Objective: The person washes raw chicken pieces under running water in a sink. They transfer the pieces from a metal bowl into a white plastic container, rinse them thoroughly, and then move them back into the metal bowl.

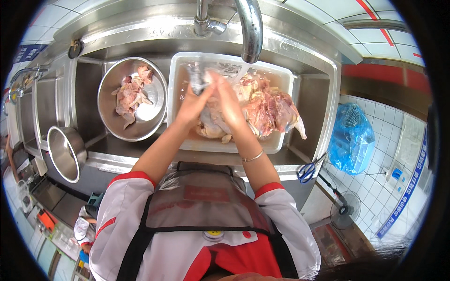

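Note:
Both of my hands are close together over the left part of a white plastic tub of cloudy water and raw poultry. My left hand is around a blurred silvery thing, perhaps metal or a bag; which it is I cannot tell. My right hand lies against the left one, fingers extended, and whether it grips anything is unclear from the blur. Opened poultry carcasses fill the tub's right side, one leg hanging over the rim. Left of the tub, a steel bowl holds several raw poultry pieces.
Water runs from the faucet into the tub. Blue-handled scissors lie on the sink's front right edge. A smaller steel bowl stands at the left. Blue plastic covers something on the right wall, above a fan. Another person is behind, lower left.

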A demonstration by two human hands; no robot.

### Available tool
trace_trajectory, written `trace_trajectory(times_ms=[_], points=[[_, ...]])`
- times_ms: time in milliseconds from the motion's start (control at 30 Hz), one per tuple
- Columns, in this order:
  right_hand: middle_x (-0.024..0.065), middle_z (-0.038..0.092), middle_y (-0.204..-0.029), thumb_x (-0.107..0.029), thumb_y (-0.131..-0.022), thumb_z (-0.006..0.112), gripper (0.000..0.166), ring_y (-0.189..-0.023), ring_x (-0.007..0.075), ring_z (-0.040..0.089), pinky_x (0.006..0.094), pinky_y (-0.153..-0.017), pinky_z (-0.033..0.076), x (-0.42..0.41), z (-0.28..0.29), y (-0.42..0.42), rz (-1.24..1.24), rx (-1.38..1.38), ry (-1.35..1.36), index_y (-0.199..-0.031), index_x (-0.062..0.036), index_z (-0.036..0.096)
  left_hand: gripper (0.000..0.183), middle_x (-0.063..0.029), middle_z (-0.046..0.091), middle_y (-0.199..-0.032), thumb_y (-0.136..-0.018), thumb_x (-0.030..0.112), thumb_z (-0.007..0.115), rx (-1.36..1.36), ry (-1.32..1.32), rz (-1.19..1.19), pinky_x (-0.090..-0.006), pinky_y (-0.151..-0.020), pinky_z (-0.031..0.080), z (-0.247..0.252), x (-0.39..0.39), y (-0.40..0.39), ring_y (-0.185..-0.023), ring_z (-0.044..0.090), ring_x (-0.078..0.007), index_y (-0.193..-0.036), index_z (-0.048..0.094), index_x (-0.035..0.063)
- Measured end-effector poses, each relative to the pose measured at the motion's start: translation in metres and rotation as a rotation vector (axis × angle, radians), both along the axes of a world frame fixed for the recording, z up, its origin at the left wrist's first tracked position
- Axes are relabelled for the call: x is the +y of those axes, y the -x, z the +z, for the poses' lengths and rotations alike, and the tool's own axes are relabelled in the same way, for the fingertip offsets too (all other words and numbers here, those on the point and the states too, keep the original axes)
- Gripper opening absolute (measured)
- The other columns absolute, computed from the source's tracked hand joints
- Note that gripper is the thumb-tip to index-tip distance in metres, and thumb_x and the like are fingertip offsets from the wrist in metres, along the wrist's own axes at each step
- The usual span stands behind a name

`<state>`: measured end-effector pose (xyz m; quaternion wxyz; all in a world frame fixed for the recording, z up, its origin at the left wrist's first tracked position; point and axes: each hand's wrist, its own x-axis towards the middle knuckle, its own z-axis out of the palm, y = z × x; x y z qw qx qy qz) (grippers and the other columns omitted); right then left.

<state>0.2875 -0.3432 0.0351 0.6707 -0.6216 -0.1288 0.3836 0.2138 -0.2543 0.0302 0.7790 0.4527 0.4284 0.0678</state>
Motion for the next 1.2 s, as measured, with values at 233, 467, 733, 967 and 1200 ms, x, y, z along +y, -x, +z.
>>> trace_trajectory(times_ms=[233, 467, 733, 967, 1200], points=[[0.0121, 0.058, -0.116, -0.031, -0.094, 0.050, 0.042, -0.106, 0.0198, 0.055, 0.0325, -0.091, 0.042, -0.017, -0.042, -0.024, -0.032, 0.036, 0.197, -0.124, -0.0017, 0.052, 0.030, -0.0038, 0.060, -0.083, -0.085, 0.027, 0.061, -0.452, 0.478, 0.336, -0.0254, -0.067, 0.052, -0.061, 0.096, 0.093, -0.071, 0.060, -0.0145, -0.104, 0.056, 0.0040], [0.0151, 0.052, -0.120, -0.020, -0.080, 0.062, 0.035, -0.106, 0.0317, 0.052, 0.0390, -0.083, 0.047, 0.004, -0.137, -0.011, 0.846, -1.125, 0.741, -0.113, -0.0110, 0.059, 0.032, -0.0143, 0.054, -0.105, -0.091, 0.021, 0.057, -0.069, 0.578, 0.784, -0.0369, -0.094, 0.047, -0.078, 0.103, 0.120, -0.104, 0.053, -0.0270, -0.114, 0.048, 0.0009], [0.0125, 0.054, -0.114, -0.018, -0.074, 0.066, 0.028, -0.104, 0.0344, 0.052, 0.0412, -0.085, 0.045, 0.003, -0.149, 0.007, 0.725, -1.141, 0.849, -0.101, -0.0150, 0.059, 0.025, -0.0062, 0.059, -0.107, -0.094, 0.016, 0.051, 0.067, 0.498, 0.286, -0.0282, -0.083, 0.047, -0.074, 0.045, 0.079, -0.094, 0.058, -0.0163, -0.116, 0.051, 0.0060], [0.0067, 0.059, -0.102, -0.019, -0.081, 0.063, 0.028, -0.090, 0.0170, 0.057, 0.0301, -0.074, 0.047, -0.031, -0.147, -0.024, 0.256, 0.403, 0.206, -0.103, -0.0037, 0.056, 0.028, -0.0016, 0.057, -0.108, -0.094, 0.021, 0.053, 0.132, -0.068, -0.193, -0.0254, -0.083, 0.044, -0.072, 0.023, 0.044, -0.095, 0.055, -0.0108, -0.119, 0.050, 0.0082], [0.0008, 0.060, -0.092, -0.027, -0.094, 0.054, 0.032, -0.076, 0.0073, 0.057, 0.0202, -0.059, 0.045, -0.034, -0.026, -0.024, -0.157, 0.486, -0.032, -0.112, -0.0012, 0.056, 0.049, -0.0090, 0.051, -0.126, -0.098, 0.036, 0.045, -0.066, -0.039, -0.262, -0.0286, -0.096, 0.039, 0.002, 0.003, -0.009, -0.115, 0.048, -0.0154, -0.135, 0.039, 0.0045]])
